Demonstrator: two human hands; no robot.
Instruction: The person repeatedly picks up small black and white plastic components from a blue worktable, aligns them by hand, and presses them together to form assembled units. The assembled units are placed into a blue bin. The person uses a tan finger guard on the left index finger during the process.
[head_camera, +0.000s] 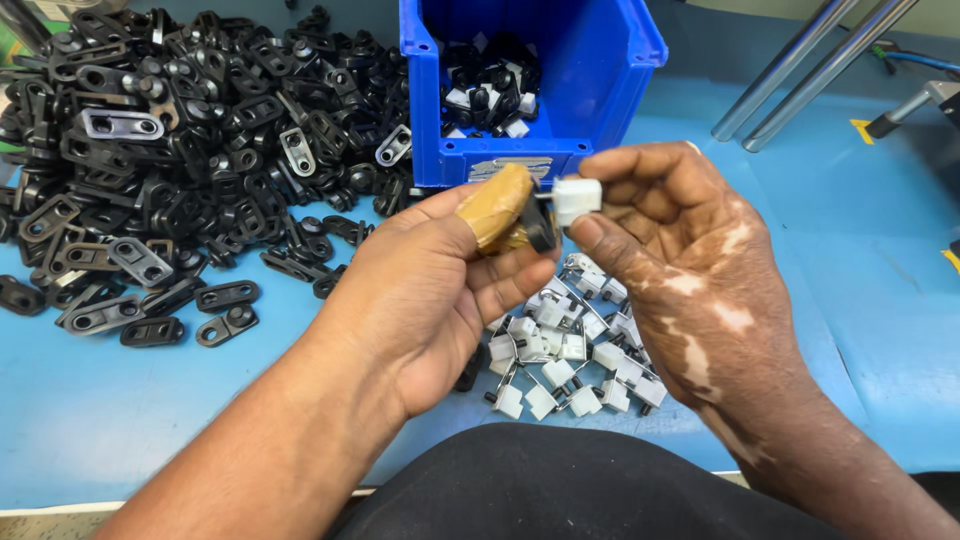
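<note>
The left hand (440, 290), thumb taped, pinches a black bracket (538, 228); the right hand (680, 260) pinches a white clip (577, 198) against it, at 6 o'clock of the blue bin (610, 60). White clips (570, 350) lie beneath on the desk (880, 250); black brackets (170, 150) are heaped at 10 o'clock.

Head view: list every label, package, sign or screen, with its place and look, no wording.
Label: front lip of the blue bin, behind the hands; small pale rectangle with dark print, partly hidden by the left thumb.
Green package: far left edge, behind the black parts; mostly cut off.
No screens or signs.
</note>
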